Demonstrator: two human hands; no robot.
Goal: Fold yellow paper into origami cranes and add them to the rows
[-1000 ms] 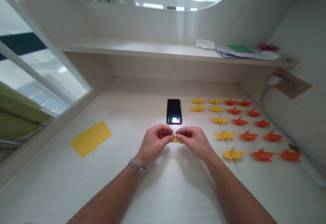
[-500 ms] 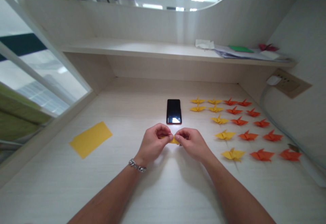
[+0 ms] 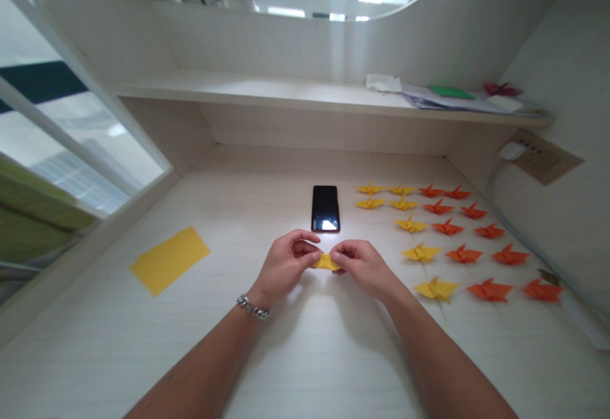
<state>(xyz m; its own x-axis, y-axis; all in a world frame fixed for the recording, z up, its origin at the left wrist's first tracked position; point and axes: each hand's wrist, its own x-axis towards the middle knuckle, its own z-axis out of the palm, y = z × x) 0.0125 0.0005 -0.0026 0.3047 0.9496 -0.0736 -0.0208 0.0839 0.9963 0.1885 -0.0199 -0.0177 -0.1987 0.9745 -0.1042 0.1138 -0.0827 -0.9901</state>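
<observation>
A small folded piece of yellow paper [image 3: 325, 262] is held between my two hands, low over the desk. My left hand [image 3: 289, 258], with a chain bracelet [image 3: 252, 307] on its wrist, pinches the paper's left end between thumb and fingers; its index finger is stretched out above. At the right end, the thumb and fingers of my right hand [image 3: 362, 265] are closed on the same paper. Parts of the paper are covered by the fingertips. Just beyond the hands lies a dark phone [image 3: 325, 206].
Rows of yellow paper cranes [image 3: 421, 253] and orange paper cranes [image 3: 464, 254] stand on the right. Flat yellow sheets [image 3: 170, 260] lie on the left. A shelf [image 3: 286, 93] with papers runs across the back. A cable [image 3: 528, 241] hangs from a wall socket [image 3: 548, 157].
My hands have moved slightly apart, so more of the yellow paper shows between them. My left index finger has straightened and lifted off the paper.
</observation>
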